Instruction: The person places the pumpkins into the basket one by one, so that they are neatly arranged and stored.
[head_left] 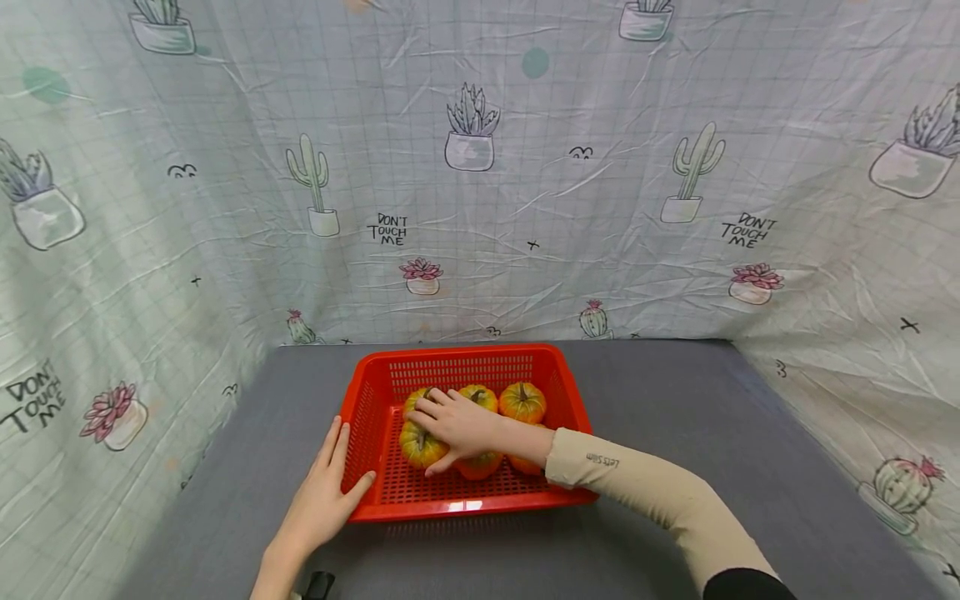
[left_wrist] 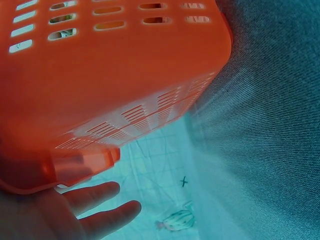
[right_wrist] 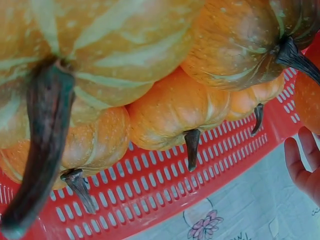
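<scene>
A red plastic basket (head_left: 487,504) with slotted walls holds several small orange-and-green pumpkins (head_left: 522,403) with dark stems. At the basket's left side my left hand (head_left: 318,500) rests on the rim, fingers straight along it and thumb over the front left corner. Two of its fingers (left_wrist: 112,217) reach past the rim in the left wrist view. My right hand (head_left: 461,425) is inside the basket, spread over the pumpkins. Its fingertips lie at the back left pumpkin, its thumb beside the front left pumpkin (head_left: 420,446). Close-up pumpkins (right_wrist: 175,110) fill the right wrist view.
The basket stands on a grey cloth-covered table (head_left: 660,400). A pale curtain (head_left: 540,200) printed with cacti and lettering surrounds it at the back and both sides. My right forearm, in a beige sleeve (head_left: 652,483), crosses the basket's front right corner.
</scene>
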